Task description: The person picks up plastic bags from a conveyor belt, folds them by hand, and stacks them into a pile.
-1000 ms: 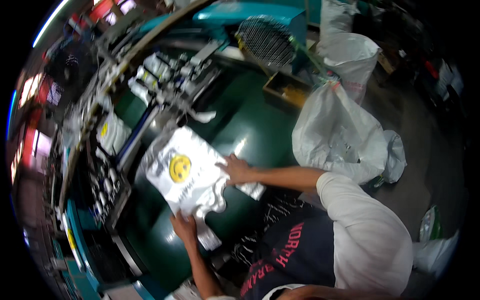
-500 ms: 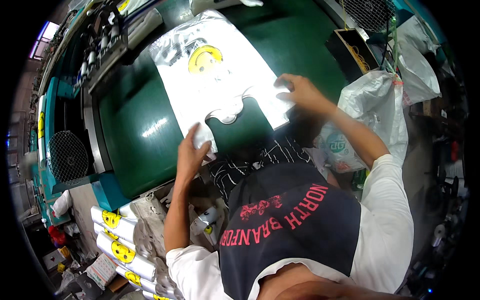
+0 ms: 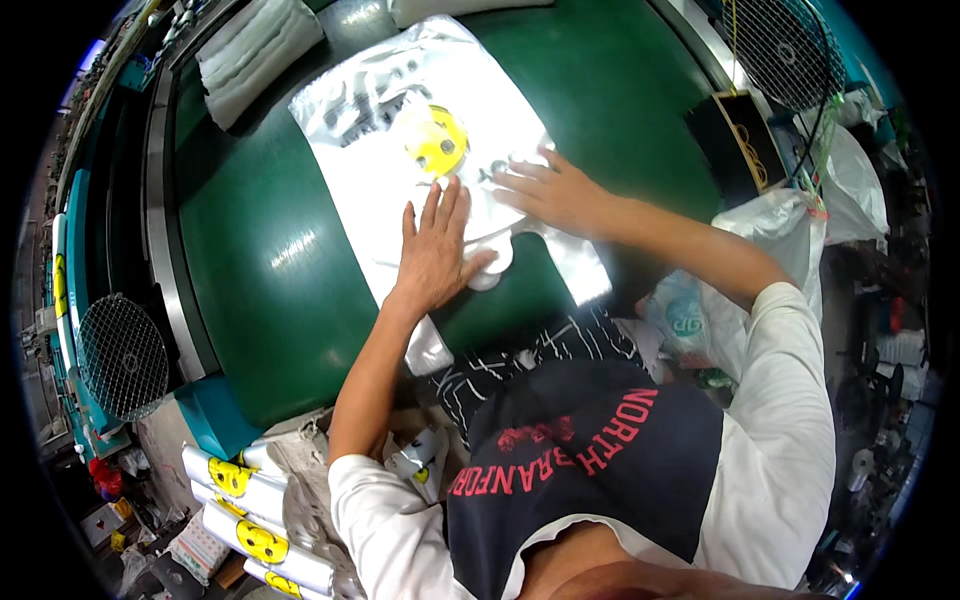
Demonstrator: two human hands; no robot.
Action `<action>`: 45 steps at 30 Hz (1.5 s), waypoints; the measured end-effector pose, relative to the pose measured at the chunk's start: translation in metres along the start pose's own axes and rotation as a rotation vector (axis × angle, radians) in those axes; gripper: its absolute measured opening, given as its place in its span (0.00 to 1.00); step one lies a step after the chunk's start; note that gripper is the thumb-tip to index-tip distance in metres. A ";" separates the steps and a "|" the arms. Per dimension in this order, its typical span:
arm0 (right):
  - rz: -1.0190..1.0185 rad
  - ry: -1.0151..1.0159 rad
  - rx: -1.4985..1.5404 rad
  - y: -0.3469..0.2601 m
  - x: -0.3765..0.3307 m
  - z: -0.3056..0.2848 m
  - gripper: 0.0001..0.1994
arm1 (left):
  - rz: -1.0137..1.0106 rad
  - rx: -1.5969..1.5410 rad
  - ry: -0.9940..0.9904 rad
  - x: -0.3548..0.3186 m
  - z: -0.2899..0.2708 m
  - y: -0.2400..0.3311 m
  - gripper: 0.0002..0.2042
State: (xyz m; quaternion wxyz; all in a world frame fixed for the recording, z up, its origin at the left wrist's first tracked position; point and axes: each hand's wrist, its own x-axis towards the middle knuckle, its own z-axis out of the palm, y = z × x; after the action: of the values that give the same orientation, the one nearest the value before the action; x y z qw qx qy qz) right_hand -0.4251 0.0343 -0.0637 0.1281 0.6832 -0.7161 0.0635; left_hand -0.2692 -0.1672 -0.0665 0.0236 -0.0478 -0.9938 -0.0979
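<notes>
- A shiny white plastic bag lies flat and face up on a green table, toward the table's far side and directly in front of the person. It sits at a slant, its broad end away from the person. Layers seem to show at its near edge; whether it is one bag or a pile, I cannot tell.
- Printed on it is a round, bright yellow smiley face, its black eyes toward the person and part of it washed out by glare. Dark lettering sits on either side of the face.
- The far end is crinkled, with silvery grey ripples; the middle is smooth and glossy.
- The near end is cut into a curved opening with a rounded tab, between a left strap and a right strap. The left strap reaches close to the table's near edge.
- The left hand is palm down on the bag, fingers spread and thumb out by the tab, gripping nothing.
- The right hand, slightly blurred, is also palm down over the bag's right side, fingers extended and loosely parted.
- A white bundle lies on the table at the far left.
</notes>
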 end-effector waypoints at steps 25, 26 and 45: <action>0.839 0.055 1.299 0.094 0.070 -0.009 0.13 | -0.152 0.013 -0.065 0.021 -0.004 0.002 0.36; 0.730 -0.007 1.146 0.088 0.060 -0.011 0.13 | -0.176 0.022 -0.102 0.012 -0.006 -0.007 0.35; 0.132 -0.324 0.484 0.000 -0.021 -0.054 0.23 | 0.007 0.012 -0.470 -0.029 -0.074 -0.001 0.33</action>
State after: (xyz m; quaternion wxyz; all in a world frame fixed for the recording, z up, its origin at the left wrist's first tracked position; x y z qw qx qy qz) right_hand -0.4192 0.0686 -0.0179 -0.1588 0.6470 -0.7343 0.1307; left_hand -0.2380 -0.1852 0.0039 -0.2077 -0.0728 -0.9724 -0.0779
